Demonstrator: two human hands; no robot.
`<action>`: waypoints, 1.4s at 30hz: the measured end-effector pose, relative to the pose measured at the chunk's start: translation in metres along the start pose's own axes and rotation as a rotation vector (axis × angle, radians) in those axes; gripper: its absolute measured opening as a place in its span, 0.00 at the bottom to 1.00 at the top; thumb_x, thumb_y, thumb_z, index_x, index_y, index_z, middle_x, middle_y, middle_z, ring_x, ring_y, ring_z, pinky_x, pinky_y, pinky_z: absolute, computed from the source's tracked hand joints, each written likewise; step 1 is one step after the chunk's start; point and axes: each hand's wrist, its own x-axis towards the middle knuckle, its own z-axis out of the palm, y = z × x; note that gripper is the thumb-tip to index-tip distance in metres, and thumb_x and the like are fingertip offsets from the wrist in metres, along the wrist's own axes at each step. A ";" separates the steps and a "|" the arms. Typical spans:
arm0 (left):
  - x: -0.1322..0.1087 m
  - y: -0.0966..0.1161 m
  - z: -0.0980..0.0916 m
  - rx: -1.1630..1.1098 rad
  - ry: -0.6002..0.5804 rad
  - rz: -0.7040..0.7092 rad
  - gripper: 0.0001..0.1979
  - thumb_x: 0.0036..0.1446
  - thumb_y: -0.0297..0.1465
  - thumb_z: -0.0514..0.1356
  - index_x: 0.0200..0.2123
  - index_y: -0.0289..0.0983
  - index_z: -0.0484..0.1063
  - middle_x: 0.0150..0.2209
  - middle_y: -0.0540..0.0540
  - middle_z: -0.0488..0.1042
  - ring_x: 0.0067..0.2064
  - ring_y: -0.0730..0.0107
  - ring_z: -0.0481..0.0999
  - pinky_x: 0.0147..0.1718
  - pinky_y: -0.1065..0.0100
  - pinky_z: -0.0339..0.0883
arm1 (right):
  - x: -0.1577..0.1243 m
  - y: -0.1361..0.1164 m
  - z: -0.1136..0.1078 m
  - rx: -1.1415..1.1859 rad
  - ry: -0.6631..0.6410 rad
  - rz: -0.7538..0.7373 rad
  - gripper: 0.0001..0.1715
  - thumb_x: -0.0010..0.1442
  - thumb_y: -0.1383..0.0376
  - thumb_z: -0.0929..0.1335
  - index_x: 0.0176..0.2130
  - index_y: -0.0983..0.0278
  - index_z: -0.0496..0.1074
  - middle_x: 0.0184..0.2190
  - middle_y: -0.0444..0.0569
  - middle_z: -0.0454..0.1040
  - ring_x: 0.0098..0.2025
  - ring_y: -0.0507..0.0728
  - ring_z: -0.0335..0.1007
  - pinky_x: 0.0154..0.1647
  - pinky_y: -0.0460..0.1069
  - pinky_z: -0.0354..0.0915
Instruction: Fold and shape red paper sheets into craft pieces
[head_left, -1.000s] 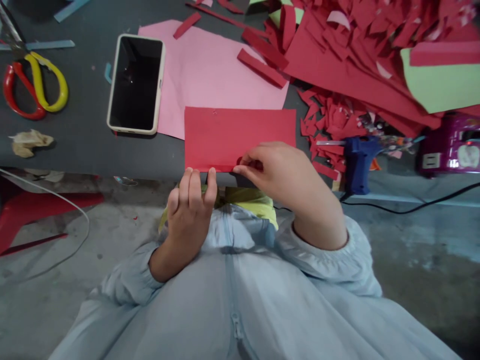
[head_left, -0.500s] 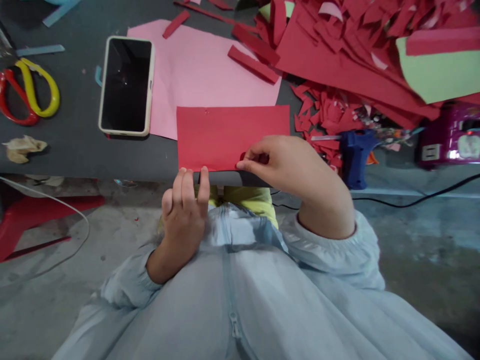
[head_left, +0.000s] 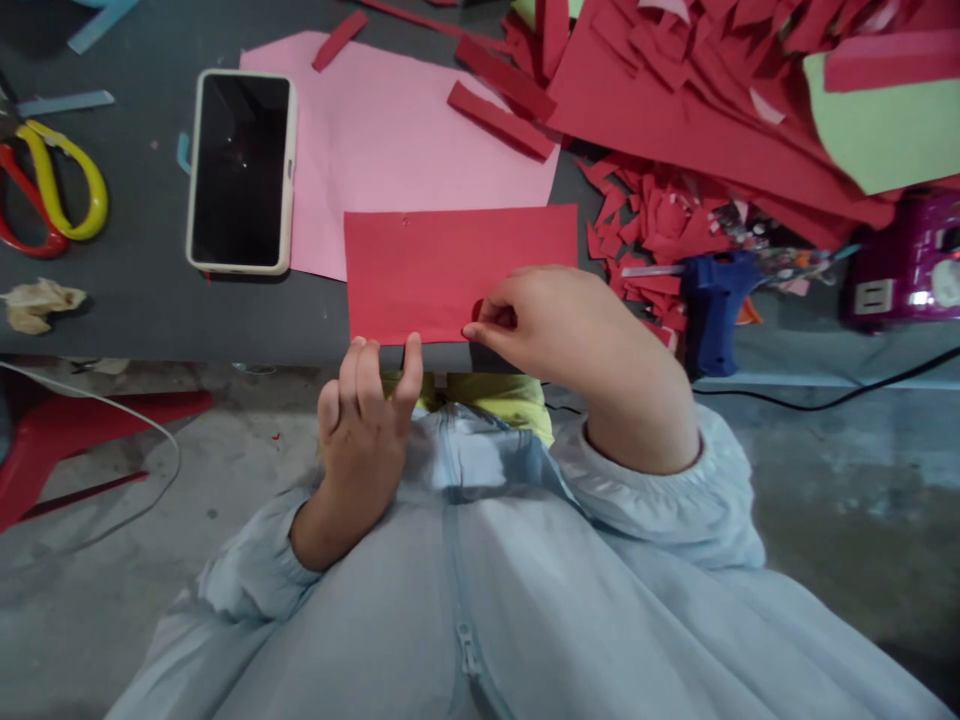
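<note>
A rectangular sheet of red paper (head_left: pixel 420 265) lies at the table's near edge, partly over a larger pink sheet (head_left: pixel 397 130). My right hand (head_left: pixel 570 325) bends over its right half, thumb and forefinger pinched on the near edge. My left hand (head_left: pixel 367 420) is at the near left edge, fingers stretched out, a gap before the forefinger, tips touching the paper's border. Its thumb is hardly visible. Left of the pink sheet rests a phone (head_left: pixel 241 170) in a pale case.
Scissors (head_left: pixel 64 185) with red and yellow handles and a crumpled beige scrap (head_left: pixel 41 303) lie at left. Red paper strips and scraps (head_left: pixel 675 215) pile up at right, by a blue glue gun (head_left: pixel 712 305) and a purple device (head_left: pixel 904 265). A red stool (head_left: pixel 97 420) stands below.
The view has shifted slightly, so the phone and scissors appear further left. My right hand's pinch appears a little further left with the paper; both hands keep nearly the same pose.
</note>
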 end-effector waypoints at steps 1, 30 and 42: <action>0.001 0.000 -0.001 0.043 0.006 0.015 0.29 0.68 0.29 0.54 0.69 0.46 0.55 0.60 0.32 0.69 0.64 0.54 0.69 0.58 0.57 0.59 | 0.000 0.001 0.001 0.002 0.009 -0.006 0.15 0.63 0.62 0.65 0.34 0.63 0.81 0.33 0.54 0.81 0.34 0.59 0.72 0.31 0.51 0.54; 0.000 0.011 -0.003 -0.012 0.003 -0.149 0.28 0.65 0.33 0.52 0.64 0.23 0.60 0.59 0.25 0.70 0.62 0.50 0.69 0.60 0.53 0.56 | 0.002 0.003 0.004 0.026 0.047 -0.044 0.14 0.61 0.61 0.66 0.32 0.63 0.81 0.30 0.54 0.81 0.30 0.59 0.71 0.28 0.51 0.51; 0.006 0.011 -0.006 -0.052 -0.046 -0.212 0.28 0.65 0.35 0.53 0.63 0.23 0.62 0.58 0.25 0.70 0.59 0.47 0.70 0.58 0.50 0.55 | 0.002 0.004 0.003 0.021 0.031 -0.048 0.15 0.62 0.60 0.67 0.32 0.64 0.81 0.31 0.56 0.81 0.32 0.60 0.73 0.27 0.51 0.51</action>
